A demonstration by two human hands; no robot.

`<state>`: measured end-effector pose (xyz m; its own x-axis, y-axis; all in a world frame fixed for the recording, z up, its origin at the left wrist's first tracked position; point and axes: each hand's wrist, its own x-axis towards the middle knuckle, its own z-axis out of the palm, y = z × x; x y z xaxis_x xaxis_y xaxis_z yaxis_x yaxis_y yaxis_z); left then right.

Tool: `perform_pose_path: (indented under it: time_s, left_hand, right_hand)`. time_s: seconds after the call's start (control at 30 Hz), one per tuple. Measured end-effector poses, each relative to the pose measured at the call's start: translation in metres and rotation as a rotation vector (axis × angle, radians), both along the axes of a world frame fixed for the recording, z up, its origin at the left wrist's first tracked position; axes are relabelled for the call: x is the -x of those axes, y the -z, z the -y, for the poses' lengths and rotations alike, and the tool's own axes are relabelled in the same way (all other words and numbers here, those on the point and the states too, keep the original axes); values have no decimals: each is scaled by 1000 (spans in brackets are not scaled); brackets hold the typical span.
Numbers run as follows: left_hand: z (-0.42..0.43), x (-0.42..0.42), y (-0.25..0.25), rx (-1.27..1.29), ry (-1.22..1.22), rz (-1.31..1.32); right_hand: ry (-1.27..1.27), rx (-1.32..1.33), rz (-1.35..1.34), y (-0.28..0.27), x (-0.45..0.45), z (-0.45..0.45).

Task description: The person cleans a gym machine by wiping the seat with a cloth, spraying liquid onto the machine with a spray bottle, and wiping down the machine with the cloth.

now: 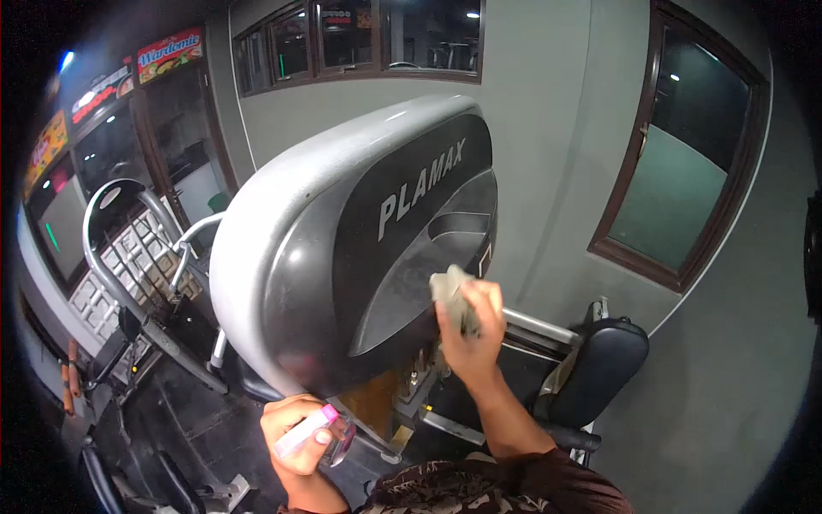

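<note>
My right hand is closed around a crumpled pale grey-beige cloth, held at the lower right part of the machine's dark panel. I cannot tell whether the cloth touches the surface. In my left hand is a spray bottle with a pink and white head and a clear body, partly hidden by the fingers. It sits below the lower edge of the gym machine's cover, which has a silver rim, a dark grey face with a recess, and the lettering PLAMAX.
A black padded seat back stands to the right, beside a metal bar. More gym equipment stands at the left on the dark floor. A grey wall with a brown-framed window rises behind. Glass doors are at the far left.
</note>
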<state>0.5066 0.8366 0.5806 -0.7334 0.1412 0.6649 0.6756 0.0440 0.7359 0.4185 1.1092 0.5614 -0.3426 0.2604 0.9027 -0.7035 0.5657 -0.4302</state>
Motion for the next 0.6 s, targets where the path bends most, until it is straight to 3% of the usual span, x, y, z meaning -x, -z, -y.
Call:
perform_pose_path:
  time_s: [0.1, 0.17, 0.27, 0.37, 0.5, 0.6]
  left_hand:
    - [-2, -3, 1, 18, -64, -13]
    - [-11, -7, -2, -1, -89, -27]
    - [-28, -8, -4, -39, -52, -11]
    - [-47, -10, -8, -24, -66, 13]
    - [-67, -7, -11, 20, -109, 23]
    - [-83, -3, -16, 42, -121, 52]
  right_hand:
    - [-100, -67, -103, 29, -6, 2]
    - [-234, -268, 7, 40, -18, -11]
    - [-157, -84, -133, 42, 9, -42]
    - [-130, 310, 149, 3, 29, -65]
    - [-92, 143, 51, 11, 50, -65]
    - [-291, 228, 68, 29, 31, -44]
